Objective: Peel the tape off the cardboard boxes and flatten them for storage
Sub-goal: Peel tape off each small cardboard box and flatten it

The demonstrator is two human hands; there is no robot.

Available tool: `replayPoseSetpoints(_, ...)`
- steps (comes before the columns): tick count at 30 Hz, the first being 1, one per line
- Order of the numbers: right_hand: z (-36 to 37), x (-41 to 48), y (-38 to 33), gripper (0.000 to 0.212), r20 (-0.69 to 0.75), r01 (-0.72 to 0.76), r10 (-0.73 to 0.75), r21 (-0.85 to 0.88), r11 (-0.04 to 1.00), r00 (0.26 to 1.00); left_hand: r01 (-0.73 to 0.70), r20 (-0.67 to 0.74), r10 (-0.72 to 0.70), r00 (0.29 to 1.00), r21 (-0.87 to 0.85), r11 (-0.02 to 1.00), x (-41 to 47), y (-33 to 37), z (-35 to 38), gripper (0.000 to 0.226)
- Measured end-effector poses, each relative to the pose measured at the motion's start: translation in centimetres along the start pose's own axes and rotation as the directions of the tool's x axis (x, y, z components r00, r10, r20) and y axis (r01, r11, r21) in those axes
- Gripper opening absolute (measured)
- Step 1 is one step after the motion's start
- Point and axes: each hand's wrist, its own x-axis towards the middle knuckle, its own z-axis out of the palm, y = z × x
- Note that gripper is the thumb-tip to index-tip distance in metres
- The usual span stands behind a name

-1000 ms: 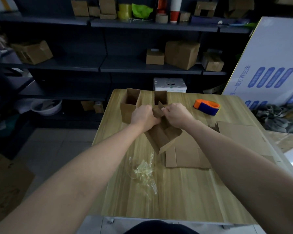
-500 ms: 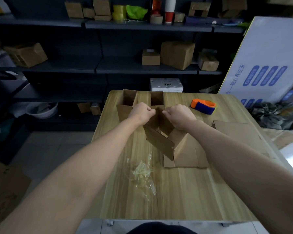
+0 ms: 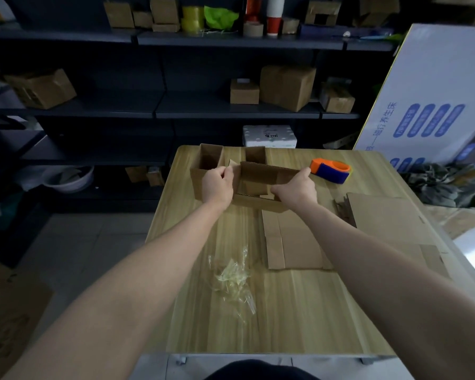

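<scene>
between both hands [image 3: 217, 186] [image 3: 296, 189], brown box [image 3: 261, 176] open, pulled wide

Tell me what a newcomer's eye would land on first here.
At the far middle of the table, the left hand and right hand hold an opened cardboard box between them. Just right of it lies a bright orange-and-blue tape dispenser. Nearer the person, a crumpled wad of clear tape sits beside flattened cardboard.

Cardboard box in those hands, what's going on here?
A person holds an opened cardboard box by both ends at the wooden table: the left hand grips its left end, the right hand its right. Flattened cardboard and a wad of peeled clear tape lie nearer the person.
</scene>
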Motion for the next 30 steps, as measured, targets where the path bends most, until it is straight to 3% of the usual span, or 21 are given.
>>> replayPoseSetpoints(3,0.1,-0.1,-0.2,0.071,0.014,-0.031,0.031,0.023,0.999,0.999,0.006,-0.018,-0.006,1.000,-0.011,1.000,0.0,0.1,0.1,0.043)
replayPoseSetpoints(8,0.0,-0.4,0.0,0.043,-0.026,0.036,-0.035,0.026,0.999,0.999,0.014,-0.047,-0.016,0.999,-0.052,0.999,0.2,-0.9,0.0,0.040)
replayPoseSetpoints(12,-0.5,-0.9,0.9,0.039,0.145,0.120,-0.124,0.031,0.992,0.982,0.078,-0.084,-0.089,0.992,-0.126,0.989,0.8,-1.4,-0.7,0.038)
replayPoseSetpoints(14,-0.9,-1.6,0.9,0.041,0.282,0.193,-0.198,0.048,0.980,0.939,0.146,-0.089,-0.168,0.982,-0.215,0.966,1.1,-1.8,-1.2,0.033)
replayPoseSetpoints(16,-1.3,-1.9,0.8,0.032,0.399,0.237,-0.244,0.068,0.969,0.884,0.207,-0.073,-0.240,0.968,-0.304,0.930,1.5,-2.4,-1.8,0.029)
replayPoseSetpoints(18,-1.4,-1.8,0.5,0.020,0.423,0.202,-0.218,0.081,0.976,0.880,0.234,-0.058,-0.273,0.960,-0.362,0.902,1.6,-3.1,-2.3,0.028)
replayPoseSetpoints(22,-0.9,-1.7,0.0,0.062,0.405,0.045,-0.069,0.069,0.997,0.912,0.227,-0.015,-0.257,0.966,-0.417,0.880,1.3,-3.9,-2.3,0.028)
replayPoseSetpoints(25,-0.5,-1.5,0.1,0.085,0.394,-0.095,0.006,0.207,0.974,0.919,0.218,-0.003,-0.252,0.968,-0.495,0.841,1.5,-4.2,-2.6,0.030)
replayPoseSetpoints(28,-0.5,-1.2,0.1,0.092,0.436,-0.286,0.116,0.349,0.892,0.893,0.200,0.036,-0.216,0.976,-0.554,0.808,2.1,-4.8,-3.5,0.033)
replayPoseSetpoints(30,-0.5,-1.1,0.2,0.098,0.531,-0.421,0.137,0.461,0.781,0.836,0.168,0.085,-0.145,0.986,-0.540,0.824,2.1,-4.9,-3.9,0.031)
